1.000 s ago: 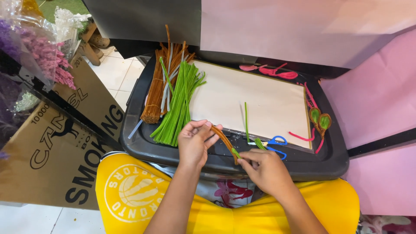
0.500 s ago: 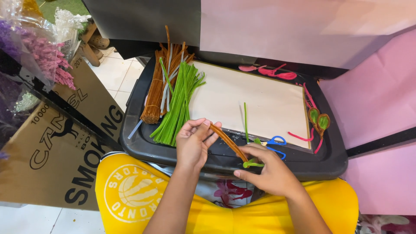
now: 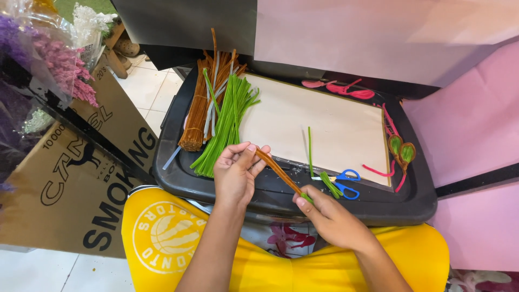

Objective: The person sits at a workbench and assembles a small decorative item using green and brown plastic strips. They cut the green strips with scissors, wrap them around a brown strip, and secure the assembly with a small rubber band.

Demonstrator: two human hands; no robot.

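My left hand [image 3: 235,173] pinches the upper end of a brown pipe cleaner [image 3: 278,171] that slants down to the right. My right hand [image 3: 330,219] grips its lower end, where a bit of green pipe cleaner [image 3: 307,198] pokes out between the fingers. Both hands hover over the near rim of a black tray [image 3: 178,178]. A bundle of green pipe cleaners [image 3: 227,124] and a bundle of brown pipe cleaners [image 3: 199,111] lie at the tray's left.
A cream sheet [image 3: 330,124] covers the tray's middle. Blue scissors [image 3: 343,184], a single green stem [image 3: 310,146] and short green pieces [image 3: 328,184] lie near its front edge. Pink pipe cleaner shapes [image 3: 346,89] and green-brown loops [image 3: 401,148] lie at back and right. A cardboard box [image 3: 70,178] stands at left.
My right hand has slid down and toward me along the brown pipe cleaner, so more of it shows stretched between the hands. My left hand has stayed in place.
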